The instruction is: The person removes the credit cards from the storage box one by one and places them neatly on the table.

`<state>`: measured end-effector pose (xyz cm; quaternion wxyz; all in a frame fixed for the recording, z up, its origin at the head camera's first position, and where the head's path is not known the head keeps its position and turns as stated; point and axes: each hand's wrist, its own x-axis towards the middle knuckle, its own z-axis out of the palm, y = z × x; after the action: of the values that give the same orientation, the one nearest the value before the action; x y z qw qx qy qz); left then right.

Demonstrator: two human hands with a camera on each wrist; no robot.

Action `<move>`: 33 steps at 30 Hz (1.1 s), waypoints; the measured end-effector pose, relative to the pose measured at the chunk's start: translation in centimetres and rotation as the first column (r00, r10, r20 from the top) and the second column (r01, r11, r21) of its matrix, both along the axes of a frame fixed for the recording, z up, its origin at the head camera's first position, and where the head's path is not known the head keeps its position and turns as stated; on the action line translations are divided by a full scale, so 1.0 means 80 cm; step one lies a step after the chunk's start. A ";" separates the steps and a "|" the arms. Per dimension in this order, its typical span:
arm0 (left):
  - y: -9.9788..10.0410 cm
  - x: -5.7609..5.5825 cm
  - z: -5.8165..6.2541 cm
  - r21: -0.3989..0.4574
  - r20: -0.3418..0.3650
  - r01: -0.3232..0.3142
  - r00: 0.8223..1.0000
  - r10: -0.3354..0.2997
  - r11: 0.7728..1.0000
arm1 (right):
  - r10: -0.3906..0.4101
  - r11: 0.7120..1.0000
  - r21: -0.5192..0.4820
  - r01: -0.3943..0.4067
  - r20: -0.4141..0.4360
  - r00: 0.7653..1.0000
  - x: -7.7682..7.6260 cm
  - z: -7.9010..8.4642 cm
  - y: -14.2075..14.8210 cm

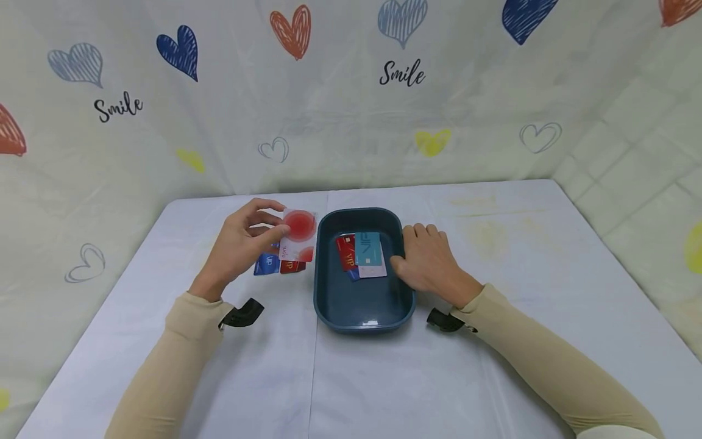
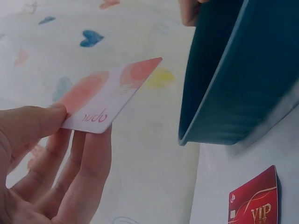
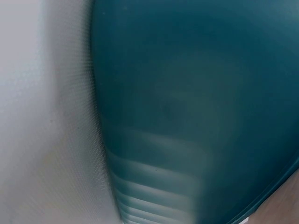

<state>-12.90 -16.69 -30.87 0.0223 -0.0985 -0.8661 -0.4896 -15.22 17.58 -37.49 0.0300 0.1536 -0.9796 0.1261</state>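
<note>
Between thumb and fingers my left hand (image 1: 244, 235) pinches a white card with red circles (image 1: 298, 236), raised beside the bin's left wall. In the left wrist view the same card (image 2: 110, 95) slants upward from the fingertips. My right hand (image 1: 430, 262) grips the right rim of a dark teal plastic bin (image 1: 356, 308), thumb over the edge. Inside the bin lie a teal card (image 1: 367, 249), a red card (image 1: 345, 251), a pale pink card (image 1: 374, 271) and part of a blue one. Only the bin's outer wall (image 3: 177, 102) and a bit of hand show in the right wrist view.
Under and behind the held card, a blue card (image 1: 266, 264) and a red VIP card (image 1: 293, 266) lie on the white-covered table (image 1: 263, 378). A heart-printed cloth (image 1: 340, 110) hangs behind the table's far edge.
</note>
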 end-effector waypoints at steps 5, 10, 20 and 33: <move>-0.006 0.001 -0.001 0.101 0.043 -0.084 0.996 0.080 0.991 | -0.008 1.000 0.006 0.008 0.008 1.000 -0.002 -0.001 0.000; -0.012 0.000 -0.001 0.156 0.074 -0.147 0.988 0.137 0.977 | -0.005 1.000 0.005 0.005 0.018 1.000 -0.002 0.000 0.000; -0.027 -0.004 -0.008 0.195 0.093 -0.200 0.978 0.185 0.960 | -0.010 1.000 0.014 0.010 0.012 1.000 -0.003 -0.002 -0.001; -0.061 -0.017 -0.024 0.248 0.193 -0.323 0.940 0.280 0.913 | -0.013 1.000 0.013 0.013 0.013 1.000 -0.001 0.001 -0.003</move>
<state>-14.27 -21.60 -32.78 0.0445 0.0786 -0.7932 -0.6023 -15.32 17.31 -37.44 0.0232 0.1464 -0.9816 0.1206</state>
